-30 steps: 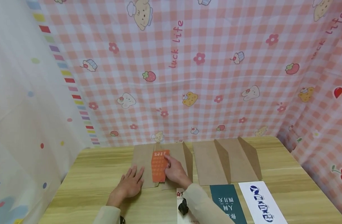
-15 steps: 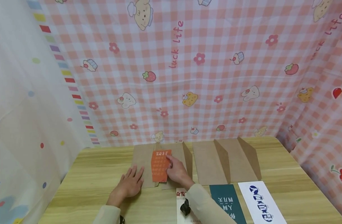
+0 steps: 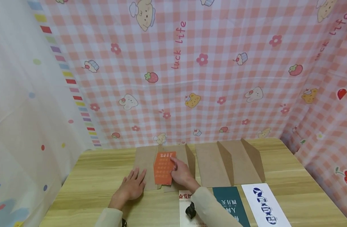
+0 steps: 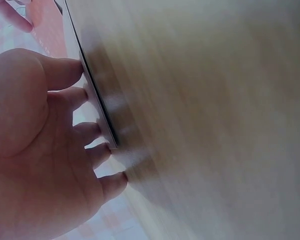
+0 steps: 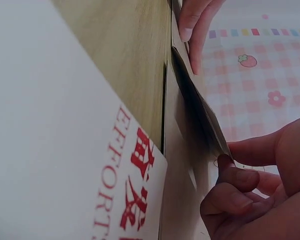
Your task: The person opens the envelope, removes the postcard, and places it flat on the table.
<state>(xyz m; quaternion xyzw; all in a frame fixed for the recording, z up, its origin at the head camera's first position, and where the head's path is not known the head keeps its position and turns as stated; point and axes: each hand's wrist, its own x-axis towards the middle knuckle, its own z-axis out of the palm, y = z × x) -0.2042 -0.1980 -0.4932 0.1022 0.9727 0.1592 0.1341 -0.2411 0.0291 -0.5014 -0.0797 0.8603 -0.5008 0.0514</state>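
Observation:
An orange card (image 3: 163, 170) with pale lettering lies partly inside the leftmost kraft envelope (image 3: 145, 156), its left edge covered at the envelope's opening. My right hand (image 3: 182, 175) pinches the card's right edge between thumb and index finger; the other fingers are curled. Spread over the lower left part of that envelope, my left hand (image 3: 132, 187) rests with extended fingers. In the left wrist view, the left fingertips (image 4: 114, 185) press at the envelope's edge. A second envelope (image 3: 177, 149) lies beneath the card's right side and my right hand.
Two more kraft envelopes (image 3: 214, 164) lie to the right, flaps raised. Along the front are a white card with red lettering (image 3: 185, 201), partly under my right sleeve, a dark green card (image 3: 227, 195), and a white card with blue lettering (image 3: 275, 211). A checked curtain (image 3: 173, 94) hangs behind the table.
My right hand has shifted slightly right with the orange card's edge, and more of the card shows outside the envelope. My left hand has stayed in place.

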